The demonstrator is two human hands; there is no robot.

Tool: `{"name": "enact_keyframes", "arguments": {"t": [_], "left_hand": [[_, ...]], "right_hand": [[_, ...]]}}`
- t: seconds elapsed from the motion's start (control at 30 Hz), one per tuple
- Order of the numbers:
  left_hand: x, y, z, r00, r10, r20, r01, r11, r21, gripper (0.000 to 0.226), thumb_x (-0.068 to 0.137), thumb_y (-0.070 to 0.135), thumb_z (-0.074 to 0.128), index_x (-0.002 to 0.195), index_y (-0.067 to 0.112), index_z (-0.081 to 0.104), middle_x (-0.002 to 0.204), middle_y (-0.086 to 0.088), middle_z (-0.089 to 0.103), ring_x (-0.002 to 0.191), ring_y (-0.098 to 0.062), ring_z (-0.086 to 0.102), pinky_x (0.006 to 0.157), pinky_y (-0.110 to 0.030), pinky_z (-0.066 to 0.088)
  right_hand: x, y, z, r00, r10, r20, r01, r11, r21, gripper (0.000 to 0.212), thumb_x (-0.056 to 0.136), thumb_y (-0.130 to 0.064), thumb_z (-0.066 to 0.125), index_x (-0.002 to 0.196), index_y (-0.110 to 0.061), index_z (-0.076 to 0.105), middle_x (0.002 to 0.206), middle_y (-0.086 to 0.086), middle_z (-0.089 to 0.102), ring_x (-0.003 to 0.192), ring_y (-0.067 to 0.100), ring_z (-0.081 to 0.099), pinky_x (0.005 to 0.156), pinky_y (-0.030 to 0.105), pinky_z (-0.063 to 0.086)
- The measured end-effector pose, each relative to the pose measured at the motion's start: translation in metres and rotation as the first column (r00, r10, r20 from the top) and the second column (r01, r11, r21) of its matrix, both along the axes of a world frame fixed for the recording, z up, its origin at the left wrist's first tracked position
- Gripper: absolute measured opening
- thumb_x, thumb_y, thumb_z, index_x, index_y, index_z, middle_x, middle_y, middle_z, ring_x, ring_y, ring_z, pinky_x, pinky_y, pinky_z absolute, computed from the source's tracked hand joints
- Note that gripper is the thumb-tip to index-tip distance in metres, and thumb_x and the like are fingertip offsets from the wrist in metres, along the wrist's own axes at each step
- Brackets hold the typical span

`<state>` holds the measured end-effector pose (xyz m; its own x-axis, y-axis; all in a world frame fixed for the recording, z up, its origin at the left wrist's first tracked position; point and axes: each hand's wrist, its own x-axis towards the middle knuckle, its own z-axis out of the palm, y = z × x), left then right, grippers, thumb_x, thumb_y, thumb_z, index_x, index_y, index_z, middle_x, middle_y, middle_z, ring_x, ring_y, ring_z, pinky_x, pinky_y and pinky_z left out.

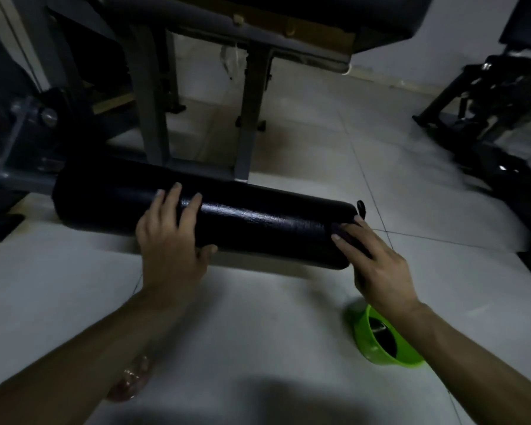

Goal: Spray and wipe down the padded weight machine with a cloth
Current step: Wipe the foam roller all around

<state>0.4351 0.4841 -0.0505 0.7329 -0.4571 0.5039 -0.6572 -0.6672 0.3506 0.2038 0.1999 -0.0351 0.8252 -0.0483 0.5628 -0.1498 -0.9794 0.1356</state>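
Fingers of the left grip point(169, 240) curled over the black padded roller point(258, 222), thumb beneath; the right grip point(377, 265) pressed a dark cloth point(339, 230) flat against the roller's right end, fingers straight.

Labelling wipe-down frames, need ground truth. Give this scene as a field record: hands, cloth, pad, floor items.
left hand: holds padded roller mid-length, fingers over top, thumb underneath
right hand: presses dark cloth against roller's right end, fingers straight
padded roller: black, horizontal, fixed at its left to grey machine frame
green bowl: on tiled floor, under right forearm
clear object: on floor, partly behind left forearm, too blurred to identify
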Motion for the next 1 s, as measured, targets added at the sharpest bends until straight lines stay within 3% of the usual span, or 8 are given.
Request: {"name": "enact_keyframes", "arguments": {"t": [0.2,0.33,0.5,0.67,0.77,0.87,0.93,1.0], "left_hand": [[0.013,-0.002,0.004,0.994,-0.019,0.103,0.009,0.995,0.102,0.093,0.073,0.048,0.085,0.151,0.016,0.046,0.161,-0.016,0.035,0.146,-0.041,0.03,0.104,-0.056,0.032],[0.028,0.002,0.01,0.993,-0.063,0.102,0.053,0.994,0.092,0.097,0.069,0.057,0.083,0.15,0.016,0.048,0.159,-0.014,0.039,0.146,-0.038,0.033,0.104,-0.055,0.033],[0.037,0.03,0.005,0.999,0.036,0.018,-0.034,0.996,-0.082,0.116,0.066,0.081,0.063,0.156,0.012,0.035,0.167,-0.017,0.019,0.152,-0.038,0.022,0.114,-0.057,0.027],[0.066,0.078,-0.007,0.964,0.182,-0.193,-0.234,0.926,-0.298,0.135,0.057,0.08,0.075,0.158,0.007,0.024,0.165,-0.02,0.021,0.15,-0.039,0.026,0.118,-0.057,0.029],[0.084,0.101,-0.018,0.936,0.135,-0.325,-0.277,0.852,-0.443,0.123,0.053,0.061,0.088,0.153,0.016,0.032,0.151,-0.009,0.044,0.139,-0.029,0.044,0.109,-0.055,0.043],[0.097,0.105,-0.022,0.924,-0.004,-0.382,-0.221,0.81,-0.544,0.086,0.07,0.043,0.086,0.143,0.024,0.046,0.133,0.008,0.058,0.126,-0.01,0.056,0.103,-0.034,0.051],[0.105,0.103,-0.023,0.918,0.013,-0.397,-0.215,0.856,-0.47,0.06,0.092,0.056,0.061,0.137,0.018,0.05,0.128,0.008,0.056,0.123,-0.01,0.057,0.101,-0.021,0.045],[0.109,0.102,-0.026,0.906,0.005,-0.422,-0.228,0.847,-0.48,0.064,0.091,0.047,0.066,0.142,0.014,0.044,0.136,-0.002,0.052,0.127,-0.02,0.055,0.105,-0.027,0.045]], "right_hand": [[0.012,0.01,-0.005,0.992,-0.071,0.102,0.057,0.989,0.136,0.064,0.076,0.016,0.061,0.134,-0.011,0.069,0.146,0.012,0.057,0.142,0.029,0.05,0.081,0.048,0.062],[0.071,0.049,0.007,0.994,0.034,0.106,-0.049,0.989,0.136,0.057,0.078,0.011,0.063,0.131,-0.009,0.07,0.14,0.014,0.061,0.133,0.033,0.058,0.085,0.043,0.06],[0.14,0.111,0.012,0.976,0.201,0.085,-0.206,0.976,0.062,0.038,0.104,-0.011,0.042,0.128,-0.005,0.07,0.136,0.018,0.063,0.133,0.037,0.058,0.091,0.045,0.06],[0.213,0.168,0.015,0.95,0.306,0.055,-0.306,0.952,-0.012,0.029,0.101,-0.009,0.056,0.126,-0.006,0.071,0.134,0.017,0.064,0.131,0.036,0.059,0.089,0.04,0.059],[0.258,0.209,0.018,0.924,0.381,0.016,-0.381,0.924,-0.023,0.03,0.095,-0.012,0.066,0.124,-0.008,0.072,0.131,0.016,0.065,0.13,0.036,0.059,0.09,0.038,0.057],[0.302,0.251,0.025,0.899,0.436,-0.044,-0.437,0.899,-0.037,0.034,0.088,-0.014,0.072,0.122,-0.01,0.073,0.131,0.014,0.066,0.13,0.036,0.059,0.095,0.035,0.053],[0.325,0.278,0.033,0.884,0.463,-0.06,-0.466,0.884,-0.039,0.032,0.087,-0.013,0.072,0.119,-0.01,0.074,0.129,0.013,0.066,0.129,0.035,0.059,0.097,0.033,0.051],[0.336,0.294,0.04,0.876,0.478,-0.07,-0.481,0.876,-0.032,0.026,0.089,-0.012,0.07,0.114,-0.008,0.075,0.126,0.013,0.067,0.126,0.034,0.06,0.098,0.034,0.051]]}}
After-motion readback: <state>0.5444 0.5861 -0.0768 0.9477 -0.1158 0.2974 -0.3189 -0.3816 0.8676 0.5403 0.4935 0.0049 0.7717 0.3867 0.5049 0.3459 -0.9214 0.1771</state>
